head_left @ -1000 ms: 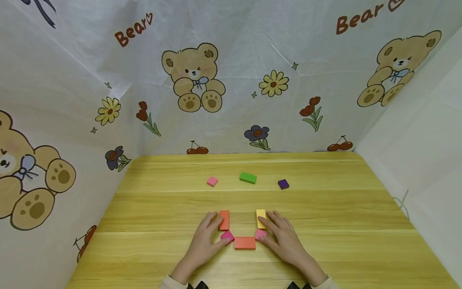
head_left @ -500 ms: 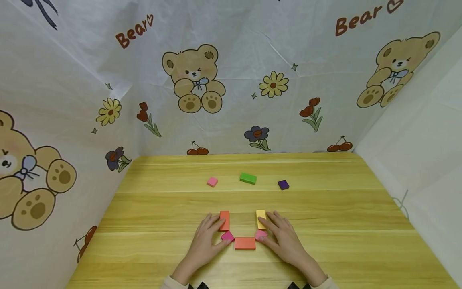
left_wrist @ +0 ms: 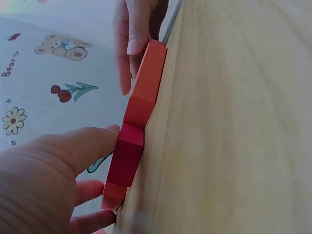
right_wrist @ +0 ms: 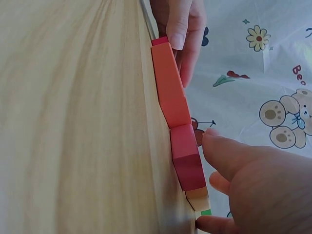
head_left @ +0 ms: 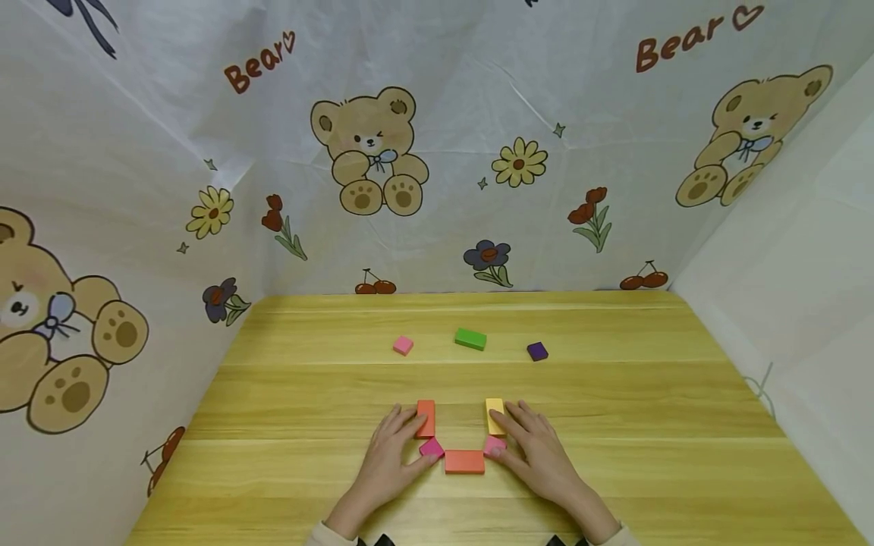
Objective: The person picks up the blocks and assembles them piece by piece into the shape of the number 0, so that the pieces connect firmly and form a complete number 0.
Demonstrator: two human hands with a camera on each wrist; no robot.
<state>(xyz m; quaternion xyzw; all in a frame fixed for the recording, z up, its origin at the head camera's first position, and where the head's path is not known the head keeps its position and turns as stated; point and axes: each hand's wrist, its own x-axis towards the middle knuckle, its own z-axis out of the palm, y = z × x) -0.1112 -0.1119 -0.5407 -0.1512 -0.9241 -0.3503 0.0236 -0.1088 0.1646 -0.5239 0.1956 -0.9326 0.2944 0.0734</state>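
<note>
At lower centre-left of the frame, the left hand (head_left: 391,462) is spread, fingers by the lengthwise orange block (head_left: 428,415), thumb at the magenta block (head_left: 431,447). Next comes the crosswise orange block (head_left: 465,462); then the near pink block (head_left: 495,443) and yellow block (head_left: 495,405), both partly covered by the spread right hand (head_left: 542,459); its pressure I cannot tell. The step looks like straightening the U these make; the next move seems to call for light, even nudges. Upper centre lie the far pink block (head_left: 403,346), green block (head_left: 470,339) and purple block (head_left: 537,351), well apart.
</note>
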